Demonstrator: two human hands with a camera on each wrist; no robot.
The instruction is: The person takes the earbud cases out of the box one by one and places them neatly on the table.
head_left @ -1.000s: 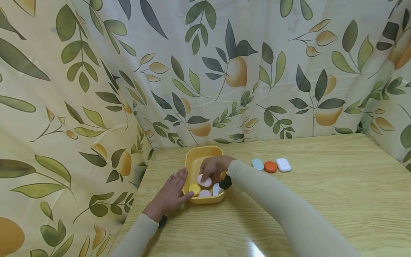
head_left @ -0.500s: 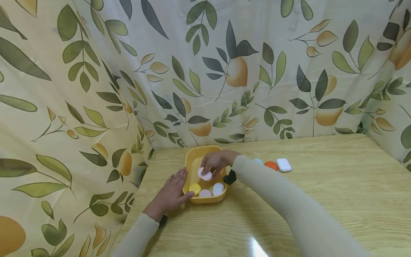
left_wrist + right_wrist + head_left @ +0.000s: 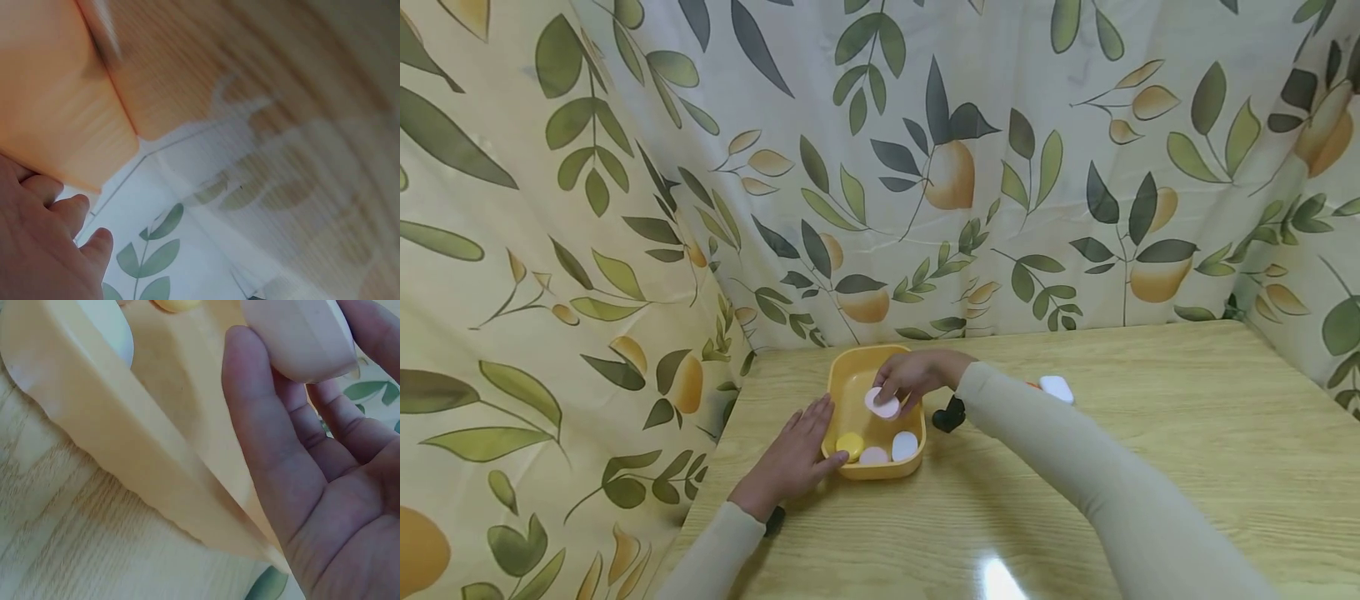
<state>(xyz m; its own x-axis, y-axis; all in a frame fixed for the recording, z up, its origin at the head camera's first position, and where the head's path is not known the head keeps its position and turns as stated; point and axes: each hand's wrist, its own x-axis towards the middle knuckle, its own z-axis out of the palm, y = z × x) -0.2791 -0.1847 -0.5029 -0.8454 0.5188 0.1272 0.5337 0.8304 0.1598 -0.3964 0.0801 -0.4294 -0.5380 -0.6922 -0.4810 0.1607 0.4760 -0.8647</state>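
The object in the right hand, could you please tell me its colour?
The object is pale pink, seen best in the head view.

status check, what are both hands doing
Right hand grips pale pink piece above yellow tray. Left hand on tray's left side. No obstruction seen.

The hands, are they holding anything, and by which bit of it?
The right hand holds a pale pink round thing by its edge, between thumb and fingers. The left hand just rests against the yellow tray.
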